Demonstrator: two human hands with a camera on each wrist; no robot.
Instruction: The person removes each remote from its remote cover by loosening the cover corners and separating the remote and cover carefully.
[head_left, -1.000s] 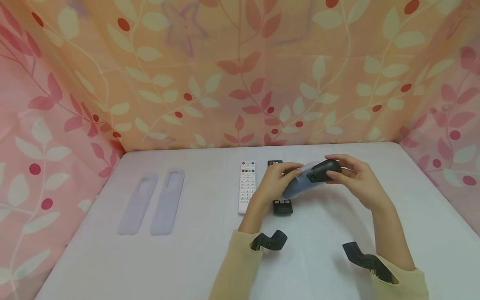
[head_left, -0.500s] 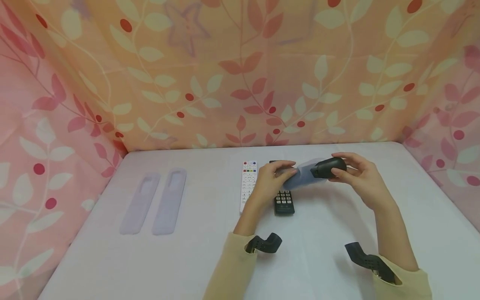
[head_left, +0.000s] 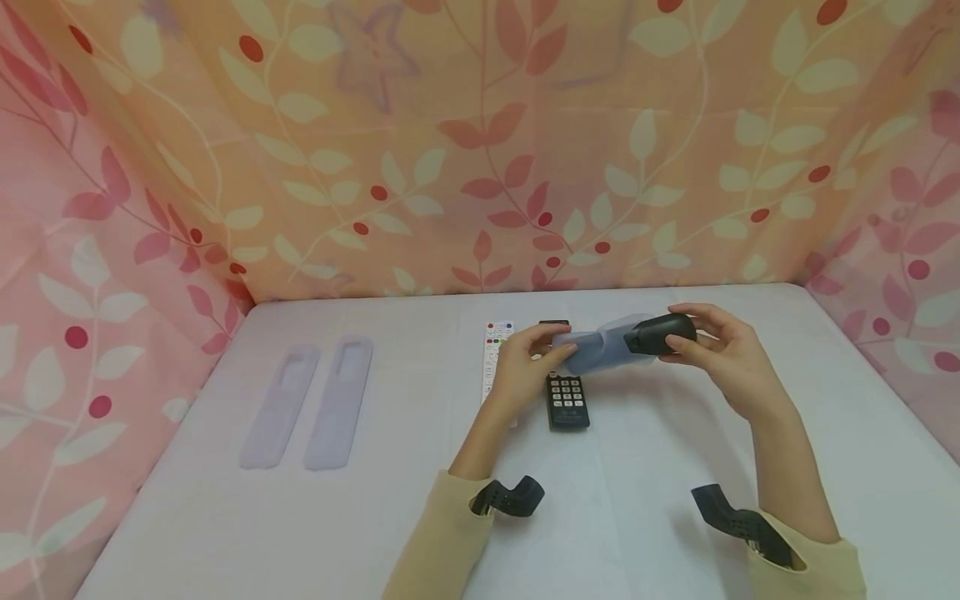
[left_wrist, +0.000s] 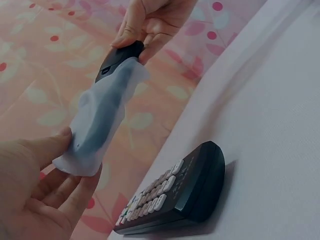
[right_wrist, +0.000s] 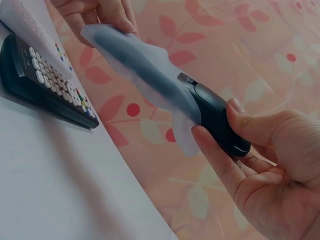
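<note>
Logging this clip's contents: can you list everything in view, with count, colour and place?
Black remote: 1, black, held above the table, partly inside the sleeve.
Silicone sleeve: 1, translucent bluish, around that remote, between both hands.
Black keypad remote: 1, lying on the table below the hands.
White remote: 1, white with coloured buttons, on the table behind the left hand.
Spare sleeves: 2, translucent, side by side, table left.
Table: 1, white.
Curtain: leaf print, orange and pink, around the table.
Left hand: pinches the sleeve's end.
Right hand: grips the remote's bare end.
</note>
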